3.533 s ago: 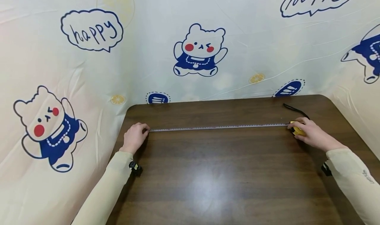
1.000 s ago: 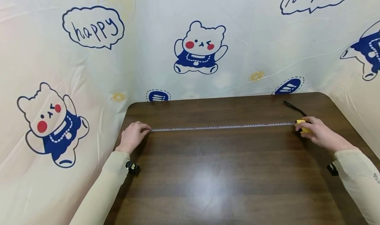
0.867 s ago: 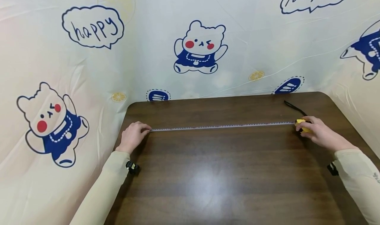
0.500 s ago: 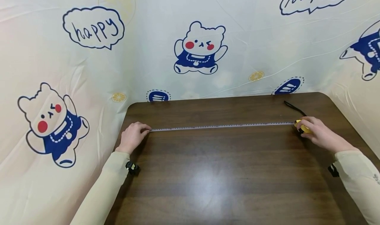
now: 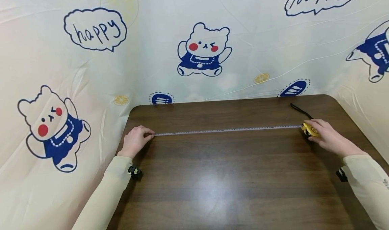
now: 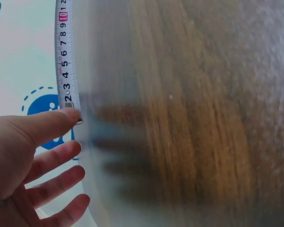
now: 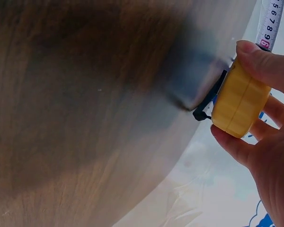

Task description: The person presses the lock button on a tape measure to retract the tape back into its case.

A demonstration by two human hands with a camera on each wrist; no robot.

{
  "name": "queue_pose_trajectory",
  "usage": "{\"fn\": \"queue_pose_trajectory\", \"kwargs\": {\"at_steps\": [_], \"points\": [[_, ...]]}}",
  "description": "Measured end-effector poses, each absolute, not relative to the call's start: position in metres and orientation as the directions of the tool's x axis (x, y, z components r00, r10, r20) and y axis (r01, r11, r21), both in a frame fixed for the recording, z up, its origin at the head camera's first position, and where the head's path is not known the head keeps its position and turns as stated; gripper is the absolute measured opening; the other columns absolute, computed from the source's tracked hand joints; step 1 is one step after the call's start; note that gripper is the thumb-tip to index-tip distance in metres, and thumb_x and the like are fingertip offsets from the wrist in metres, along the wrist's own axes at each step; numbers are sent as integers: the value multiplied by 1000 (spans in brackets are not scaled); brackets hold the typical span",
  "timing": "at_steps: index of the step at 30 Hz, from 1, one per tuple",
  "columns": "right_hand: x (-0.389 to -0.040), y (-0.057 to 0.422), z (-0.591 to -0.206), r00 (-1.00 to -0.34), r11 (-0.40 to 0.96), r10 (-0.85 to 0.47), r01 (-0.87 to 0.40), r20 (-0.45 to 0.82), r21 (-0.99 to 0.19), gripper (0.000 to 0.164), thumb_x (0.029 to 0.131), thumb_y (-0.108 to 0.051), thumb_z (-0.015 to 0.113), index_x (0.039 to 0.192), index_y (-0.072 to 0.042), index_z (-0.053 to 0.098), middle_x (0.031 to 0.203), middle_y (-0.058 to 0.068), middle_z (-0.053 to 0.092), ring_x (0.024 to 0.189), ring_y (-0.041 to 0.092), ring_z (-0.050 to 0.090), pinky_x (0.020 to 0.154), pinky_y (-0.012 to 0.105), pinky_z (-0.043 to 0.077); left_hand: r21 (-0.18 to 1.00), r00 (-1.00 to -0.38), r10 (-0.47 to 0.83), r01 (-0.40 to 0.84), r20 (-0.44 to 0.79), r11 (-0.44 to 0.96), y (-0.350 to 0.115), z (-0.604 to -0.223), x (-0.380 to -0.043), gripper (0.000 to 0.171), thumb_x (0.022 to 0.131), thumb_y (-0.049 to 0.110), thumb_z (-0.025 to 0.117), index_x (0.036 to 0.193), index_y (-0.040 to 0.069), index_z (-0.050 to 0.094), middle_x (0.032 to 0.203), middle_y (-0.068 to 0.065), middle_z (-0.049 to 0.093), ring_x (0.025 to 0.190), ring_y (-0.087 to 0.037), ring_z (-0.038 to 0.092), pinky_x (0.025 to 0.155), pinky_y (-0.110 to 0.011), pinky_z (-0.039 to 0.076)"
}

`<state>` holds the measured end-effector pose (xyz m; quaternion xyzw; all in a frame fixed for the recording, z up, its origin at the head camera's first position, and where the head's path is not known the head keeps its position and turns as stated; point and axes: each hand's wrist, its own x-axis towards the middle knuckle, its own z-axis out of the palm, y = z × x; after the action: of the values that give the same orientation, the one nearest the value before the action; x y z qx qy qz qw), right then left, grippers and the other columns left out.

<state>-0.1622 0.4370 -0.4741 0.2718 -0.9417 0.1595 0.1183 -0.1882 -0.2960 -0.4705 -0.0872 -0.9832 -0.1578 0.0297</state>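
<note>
Currently left fingers [image 5: 146, 131] pinch tape blade [image 5: 225, 130] near table edge [image 5: 129, 118]; right fingers [image 5: 318, 124] grip yellow case [image 7: 239, 100]; broad tabletop [image 5: 170, 176] nearside.

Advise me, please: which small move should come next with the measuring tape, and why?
I would probably ease the right hand slightly toward the left hand, because the tape blade is drawn out straight between them: the left pinches its end and the right grips the yellow case, so the blade may feed back in.

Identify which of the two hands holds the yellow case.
The right hand grips the yellow case; the left hand instead pinches the end of the white tape.
</note>
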Motion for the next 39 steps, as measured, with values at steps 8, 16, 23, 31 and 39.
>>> {"fn": "queue_pose_trajectory", "kwargs": {"at_steps": [8, 16, 23, 31, 39], "points": [[-161, 436, -474, -822, 798, -480, -555, 306, -237, 69, 67, 17, 87, 128, 13, 54, 118, 32, 55, 103, 48, 53, 86, 58, 40, 295, -980, 177, 195, 87, 935, -297, -470, -187, 14, 96, 13, 75, 107, 13, 83, 113, -14, 73, 106, -40, 66, 76, -61, 55], [-160, 435, -474, -818, 798, -489, -560, 303, -224, 70, 66, 16, 89, 127, 13, 55, 116, 31, 56, 101, 47, 54, 83, 59, 42, 302, -980, 177, 197, 93, 933, -297, -471, -186, 14, 97, 12, 74, 109, 12, 82, 114, -14, 73, 107, -41, 66, 77, -62, 55], [-159, 433, -474, -806, 788, -506, -577, 308, -216, 72, 64, 15, 89, 128, 13, 56, 116, 30, 57, 101, 46, 55, 83, 57, 42, 306, -981, 169, 189, 90, 933, -296, -473, -185, 14, 97, 13, 74, 108, 13, 83, 113, -14, 74, 106, -40, 66, 77, -63, 54], [-162, 428, -477, -780, 768, -527, -607, 339, -204, 74, 60, 14, 91, 127, 12, 57, 115, 29, 59, 99, 44, 56, 85, 52, 41, 305, -979, 180, 201, 97, 931, -291, -476, -188, 14, 97, 15, 75, 109, 15, 83, 111, -11, 75, 104, -37, 68, 75, -61, 56], [-164, 426, -476, -771, 764, -536, -617, 345, -190, 76, 59, 13, 91, 127, 11, 57, 114, 28, 60, 98, 43, 57, 83, 52, 41, 304, -979, 180, 200, 93, 931, -288, -475, -189, 15, 98, 16, 74, 109, 15, 83, 112, -11, 75, 106, -37, 68, 76, -62, 55]]}}
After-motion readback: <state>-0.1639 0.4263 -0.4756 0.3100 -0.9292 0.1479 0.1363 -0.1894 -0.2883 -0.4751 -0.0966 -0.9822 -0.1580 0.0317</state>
